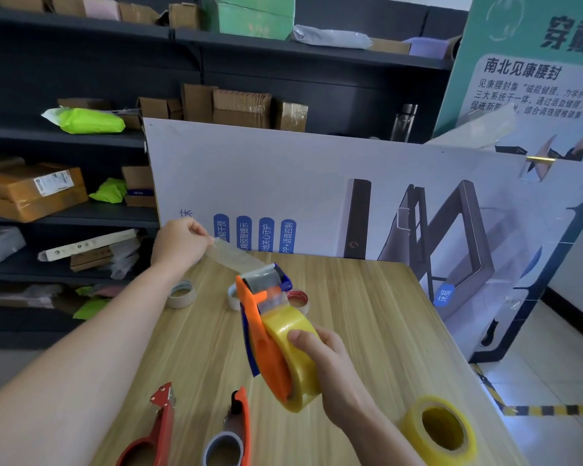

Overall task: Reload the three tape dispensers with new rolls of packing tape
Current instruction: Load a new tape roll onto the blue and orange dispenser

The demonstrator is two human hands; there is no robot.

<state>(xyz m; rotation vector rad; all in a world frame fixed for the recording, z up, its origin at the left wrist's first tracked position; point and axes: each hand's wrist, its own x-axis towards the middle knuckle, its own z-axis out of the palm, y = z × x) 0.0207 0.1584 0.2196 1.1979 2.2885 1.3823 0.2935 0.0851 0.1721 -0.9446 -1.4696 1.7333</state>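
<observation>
3 dispensers (263, 348) (162, 422) (244, 415): one held, two on counter (367, 314) | 2 yellow rolls (293, 375) (414, 428) | 3 cores (179, 302) (232, 297) (303, 299) | left hand (179, 245) pinches tape strip (236, 260) | right hand (330, 364) grips loaded roll

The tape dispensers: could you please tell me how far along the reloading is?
One is nearly done: the orange dispenser in the right hand carries a yellow roll, and the left hand pinches its tape end, drawn past the roller. The red dispenser and the second orange dispenser lie on the table with no yellow roll. One spare roll waits nearby.
</observation>
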